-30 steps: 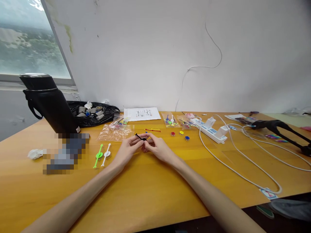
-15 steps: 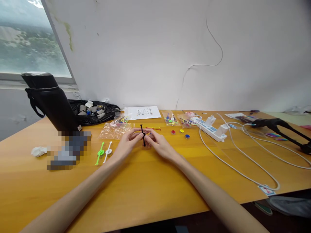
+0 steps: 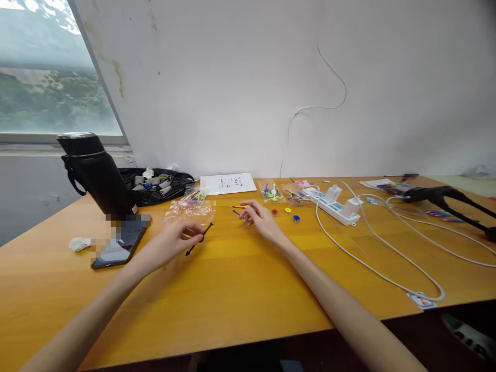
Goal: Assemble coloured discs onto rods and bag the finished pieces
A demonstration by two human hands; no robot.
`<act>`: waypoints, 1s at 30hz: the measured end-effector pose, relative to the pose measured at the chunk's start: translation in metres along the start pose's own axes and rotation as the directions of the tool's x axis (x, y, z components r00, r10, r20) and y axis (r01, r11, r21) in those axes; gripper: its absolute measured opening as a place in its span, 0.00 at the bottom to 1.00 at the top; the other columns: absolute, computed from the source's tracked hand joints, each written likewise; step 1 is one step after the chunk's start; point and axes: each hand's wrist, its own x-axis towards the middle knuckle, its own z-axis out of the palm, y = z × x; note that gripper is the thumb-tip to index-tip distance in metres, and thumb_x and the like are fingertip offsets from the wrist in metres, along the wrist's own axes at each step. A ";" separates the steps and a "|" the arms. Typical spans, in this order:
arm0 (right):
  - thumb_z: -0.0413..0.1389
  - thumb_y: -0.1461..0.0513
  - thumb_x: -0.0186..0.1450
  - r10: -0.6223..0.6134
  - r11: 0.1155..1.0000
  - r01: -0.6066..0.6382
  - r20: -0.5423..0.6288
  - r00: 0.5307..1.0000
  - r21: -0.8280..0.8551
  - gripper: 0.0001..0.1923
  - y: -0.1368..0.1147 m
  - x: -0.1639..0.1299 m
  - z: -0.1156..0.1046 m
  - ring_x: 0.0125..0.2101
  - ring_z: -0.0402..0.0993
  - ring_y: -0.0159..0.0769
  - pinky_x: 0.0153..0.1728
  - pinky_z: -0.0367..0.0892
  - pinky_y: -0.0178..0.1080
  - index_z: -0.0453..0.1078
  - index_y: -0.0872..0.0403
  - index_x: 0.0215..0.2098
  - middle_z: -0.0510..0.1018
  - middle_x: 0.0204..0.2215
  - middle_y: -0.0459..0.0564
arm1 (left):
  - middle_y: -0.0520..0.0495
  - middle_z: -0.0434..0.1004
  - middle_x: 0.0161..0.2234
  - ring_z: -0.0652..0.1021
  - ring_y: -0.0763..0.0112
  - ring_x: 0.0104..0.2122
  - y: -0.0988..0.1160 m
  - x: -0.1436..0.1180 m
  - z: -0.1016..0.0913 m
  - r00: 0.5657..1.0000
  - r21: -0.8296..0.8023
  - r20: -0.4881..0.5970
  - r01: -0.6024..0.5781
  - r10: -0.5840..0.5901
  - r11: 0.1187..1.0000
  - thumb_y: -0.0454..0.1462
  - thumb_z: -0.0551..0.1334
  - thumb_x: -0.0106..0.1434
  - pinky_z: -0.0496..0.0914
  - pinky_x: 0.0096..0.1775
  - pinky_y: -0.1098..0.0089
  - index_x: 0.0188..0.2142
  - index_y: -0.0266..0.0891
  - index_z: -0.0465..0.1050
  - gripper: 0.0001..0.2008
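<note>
The left hand [image 3: 174, 242] pinches a thin black plastic arrow-tipped stick [image 3: 199, 238] just above the yellow wooden table [image 3: 248, 289]; the right hand [image 3: 260, 217], fingers loosely curled, touches small red and yellow sticks [image 3: 241, 207]

Both bare forearms stretched forward, hands well apart. Left hand [image 3: 176, 242] low, palm down, fingers curled, thumb and forefinger pinched together. Right hand [image 3: 260, 219] further out, palm down, fingers loosely bent, tips pointing left, nothing gripped.

A thin black arrow-tipped stick [image 3: 199, 239] slants above the table, pinched mid-length.
</note>
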 end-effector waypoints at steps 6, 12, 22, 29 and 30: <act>0.47 0.60 0.72 -0.159 0.818 0.073 -0.103 0.982 -0.570 0.13 0.003 0.000 -0.033 0.44 0.75 0.41 0.48 0.68 0.45 0.72 0.53 0.46 0.80 0.42 0.54 | 0.42 0.84 0.37 0.82 0.57 0.36 0.005 -0.011 0.009 0.989 0.292 -0.055 0.146 -0.135 0.945 0.47 0.57 0.65 0.71 0.38 0.65 0.39 0.40 0.79 0.17; 0.51 0.68 0.67 -0.131 0.378 -0.070 -0.128 0.983 -0.923 0.12 0.019 -0.006 -0.066 0.52 0.69 0.54 0.52 0.65 0.51 0.76 0.57 0.43 0.78 0.47 0.62 | 0.40 0.83 0.37 0.81 0.53 0.37 -0.012 -0.004 0.005 0.993 0.470 -0.108 0.086 -0.039 0.879 0.46 0.56 0.65 0.68 0.37 0.64 0.34 0.41 0.81 0.17; 0.50 0.72 0.66 -0.066 0.419 -0.113 -0.155 0.986 -0.901 0.13 0.035 -0.005 -0.077 0.42 0.74 0.48 0.43 0.68 0.47 0.75 0.57 0.41 0.76 0.44 0.63 | 0.42 0.78 0.48 0.78 0.54 0.46 0.021 0.000 0.015 0.948 0.323 -0.265 -0.087 0.179 0.942 0.44 0.56 0.68 0.71 0.47 0.60 0.43 0.42 0.78 0.14; 0.53 0.67 0.69 -0.257 0.705 0.160 -0.038 0.966 -0.691 0.09 0.014 -0.001 -0.054 0.42 0.76 0.39 0.48 0.71 0.43 0.71 0.56 0.46 0.76 0.45 0.56 | 0.36 0.73 0.58 0.78 0.57 0.52 0.042 0.047 0.071 0.999 -0.486 -0.035 -0.035 0.021 0.873 0.42 0.65 0.63 0.74 0.52 0.56 0.53 0.41 0.70 0.19; 0.53 0.66 0.70 -0.311 0.741 0.264 0.033 0.950 -0.618 0.08 0.009 -0.001 -0.047 0.42 0.75 0.38 0.48 0.71 0.42 0.71 0.55 0.46 0.75 0.45 0.55 | 0.35 0.72 0.59 0.79 0.58 0.51 0.040 0.055 0.080 0.999 -0.620 0.005 0.033 -0.038 0.784 0.41 0.66 0.62 0.74 0.53 0.55 0.55 0.40 0.68 0.22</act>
